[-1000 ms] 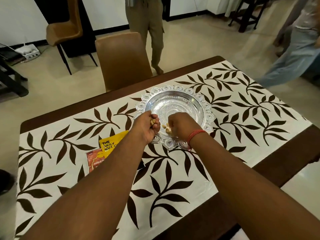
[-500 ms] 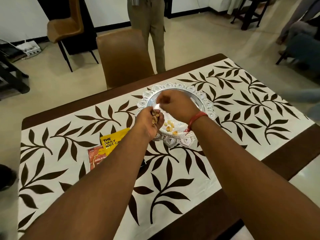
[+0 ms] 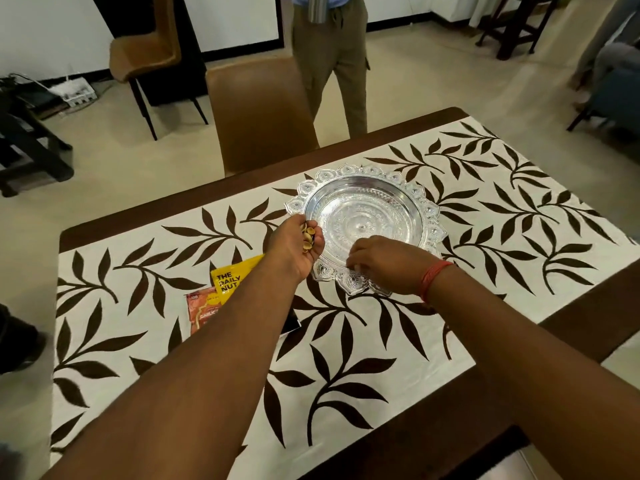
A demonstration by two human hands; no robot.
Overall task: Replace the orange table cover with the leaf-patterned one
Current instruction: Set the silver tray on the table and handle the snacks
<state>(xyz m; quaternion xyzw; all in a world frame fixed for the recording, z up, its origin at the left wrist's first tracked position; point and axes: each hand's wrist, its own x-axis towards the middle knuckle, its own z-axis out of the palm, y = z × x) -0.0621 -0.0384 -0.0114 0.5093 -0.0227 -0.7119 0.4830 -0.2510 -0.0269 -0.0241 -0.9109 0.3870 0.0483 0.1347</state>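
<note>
The leaf-patterned cover (image 3: 363,368), white with dark brown leaves, lies spread over the dark wooden table (image 3: 433,441). An ornate silver plate (image 3: 429,216) stands on it at the far middle. My left hand (image 3: 298,247) hovers at the plate's left rim, curled around a clutch of pale nut shells (image 3: 307,239). My right hand (image 3: 384,263) rests over the plate's near rim with fingers pinched together; whatever is under them is hidden. No orange cover is in view.
A yellow nut packet (image 3: 230,277) and a red snack packet (image 3: 202,311) lie on the cover left of the plate, partly under my left forearm. A brown chair (image 3: 259,112) stands at the table's far side, and a person (image 3: 332,57) stands behind it.
My right hand has pulled back from the plate's far part to its near rim. The loose nuts seen in the plate's near part are out of sight. My left hand still holds shells.
</note>
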